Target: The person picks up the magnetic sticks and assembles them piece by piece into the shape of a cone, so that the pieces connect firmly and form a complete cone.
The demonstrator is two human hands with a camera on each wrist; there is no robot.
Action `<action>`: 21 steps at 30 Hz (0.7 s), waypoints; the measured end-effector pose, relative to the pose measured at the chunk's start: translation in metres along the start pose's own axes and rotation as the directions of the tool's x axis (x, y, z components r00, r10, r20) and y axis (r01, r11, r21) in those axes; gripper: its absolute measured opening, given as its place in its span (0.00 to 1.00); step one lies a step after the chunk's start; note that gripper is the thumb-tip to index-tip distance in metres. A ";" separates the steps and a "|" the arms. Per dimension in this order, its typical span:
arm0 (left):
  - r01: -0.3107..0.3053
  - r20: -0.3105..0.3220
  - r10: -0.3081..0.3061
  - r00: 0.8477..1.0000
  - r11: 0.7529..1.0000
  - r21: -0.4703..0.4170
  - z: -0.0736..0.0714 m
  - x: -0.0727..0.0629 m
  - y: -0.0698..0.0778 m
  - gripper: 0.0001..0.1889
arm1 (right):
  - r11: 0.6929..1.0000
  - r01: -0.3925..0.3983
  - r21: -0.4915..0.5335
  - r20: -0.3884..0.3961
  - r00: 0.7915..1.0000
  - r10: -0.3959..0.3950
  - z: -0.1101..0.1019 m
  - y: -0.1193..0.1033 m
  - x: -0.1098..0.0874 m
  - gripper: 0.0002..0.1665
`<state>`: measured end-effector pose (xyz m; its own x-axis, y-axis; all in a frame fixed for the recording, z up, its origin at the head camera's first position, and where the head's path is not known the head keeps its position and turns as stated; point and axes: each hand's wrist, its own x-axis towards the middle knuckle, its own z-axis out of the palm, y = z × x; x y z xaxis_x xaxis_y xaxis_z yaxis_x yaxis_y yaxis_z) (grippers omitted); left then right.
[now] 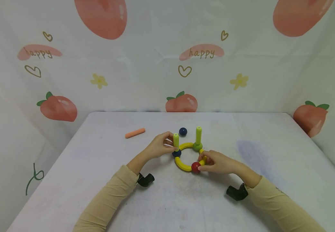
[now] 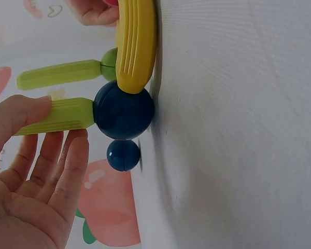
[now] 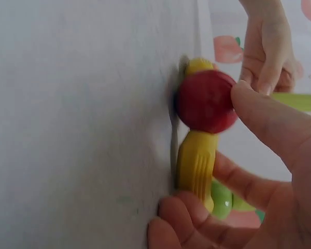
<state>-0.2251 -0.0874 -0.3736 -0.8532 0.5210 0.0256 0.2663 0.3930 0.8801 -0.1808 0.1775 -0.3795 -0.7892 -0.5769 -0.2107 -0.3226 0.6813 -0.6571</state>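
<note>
A ring of yellow curved rods joined by blue, green and red balls lies on the table. My left hand [image 1: 159, 146] pinches a lime-green rod [image 1: 176, 141] that stands on the ring's blue ball [image 2: 123, 111]. On the right side of the ring, my right hand [image 1: 220, 162] touches the red ball [image 3: 207, 101] with its thumb, while its fingers curl about the adjoining yellow curved rod [image 3: 196, 163]. A second lime-green rod [image 1: 198, 135] rises upright from the green ball [image 1: 197, 147] at the ring's far side.
A loose dark blue ball [image 1: 183, 131] rests just beyond the ring. Farther left lies an orange rod [image 1: 135, 133] on the white table [image 1: 77, 180]. Behind the table hangs a printed cloth [image 1: 144, 64]. Black wrist-worn devices [image 1: 237, 192] sit below both wrists.
</note>
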 end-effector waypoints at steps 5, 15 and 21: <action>-0.013 0.002 0.013 1.000 1.000 0.010 0.000 -0.001 0.001 0.16 | 0.997 0.074 -0.005 0.027 0.997 -0.074 -0.005 0.007 0.000 0.15; -0.008 0.011 0.008 1.000 0.999 0.034 -0.001 -0.002 -0.001 0.16 | 0.995 0.095 -0.042 -0.030 0.995 -0.096 -0.012 0.016 0.004 0.17; -0.004 0.009 0.003 1.000 0.999 0.043 -0.001 -0.002 0.000 0.16 | 0.995 0.092 -0.036 -0.059 0.994 -0.094 -0.015 0.020 0.006 0.22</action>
<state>-0.2240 -0.0896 -0.3733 -0.8482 0.5292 0.0241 0.2883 0.4229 0.8591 -0.1999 0.1945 -0.3826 -0.7847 -0.6110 -0.1048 -0.4128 0.6411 -0.6470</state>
